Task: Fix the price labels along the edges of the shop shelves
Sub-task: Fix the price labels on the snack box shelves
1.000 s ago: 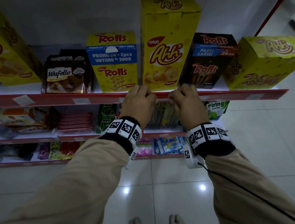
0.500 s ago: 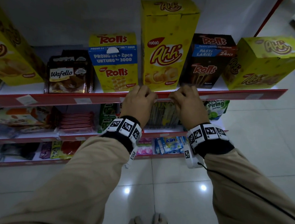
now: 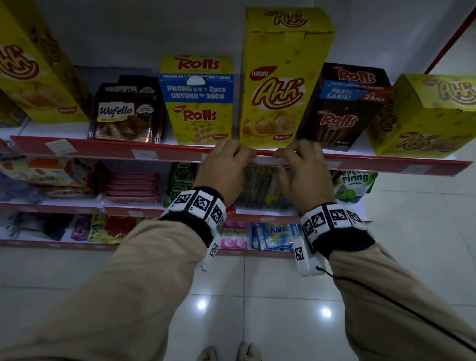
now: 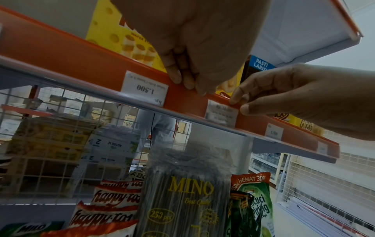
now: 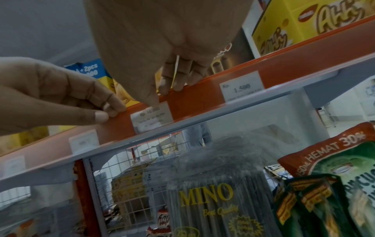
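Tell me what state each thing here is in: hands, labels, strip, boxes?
Left hand: fingers curled over the strip's top edge, gripping it.
Right hand: pinching the strip beside the label.
Label: between the hands, seated in the strip, print blurred.
Strip: red, mounted along the shelf edge.
Ahh box: upright, closed.
1.500 label: in the strip, readable.
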### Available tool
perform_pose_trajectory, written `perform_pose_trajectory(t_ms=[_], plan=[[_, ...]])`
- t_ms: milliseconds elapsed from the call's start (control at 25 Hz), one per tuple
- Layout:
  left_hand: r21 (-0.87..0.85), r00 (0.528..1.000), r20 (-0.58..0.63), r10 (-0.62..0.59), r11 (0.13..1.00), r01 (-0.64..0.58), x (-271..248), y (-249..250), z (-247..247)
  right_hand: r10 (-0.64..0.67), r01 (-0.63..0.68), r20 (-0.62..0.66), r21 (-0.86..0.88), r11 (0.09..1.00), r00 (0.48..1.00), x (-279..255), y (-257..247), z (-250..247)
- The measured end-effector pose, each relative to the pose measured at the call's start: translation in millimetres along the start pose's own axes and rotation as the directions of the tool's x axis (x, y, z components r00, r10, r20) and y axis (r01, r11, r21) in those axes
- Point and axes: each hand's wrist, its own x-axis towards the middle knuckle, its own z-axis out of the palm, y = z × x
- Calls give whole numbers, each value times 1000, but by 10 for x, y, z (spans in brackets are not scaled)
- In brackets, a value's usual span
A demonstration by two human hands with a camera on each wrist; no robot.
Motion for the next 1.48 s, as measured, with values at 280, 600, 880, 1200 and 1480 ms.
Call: perform_pose_trajectory(t_ms=[280,600,880,1200,1480], plan=[[22,995,57,78,997,-79,-70,-149,-131,-12,12,30,-14,1000,999,102,-359,95],[214,996,38,79,973,-85,-475,-709,-243,180,-182,-53,-39,983,982,98,-661,296],[203,1000,24,4,979,-9,-384,-715,-263,144,-150,-87,-56,987,986,163,-836,384],[35,992,29,124,992,-125,-418,-895,-344,14,-16,-123,-18,1000,992,171,-1011,541],[34,992,66,104,994,-107,-367,-892,-337,25,-35,-157,-57,998,987,179,-1059,546]])
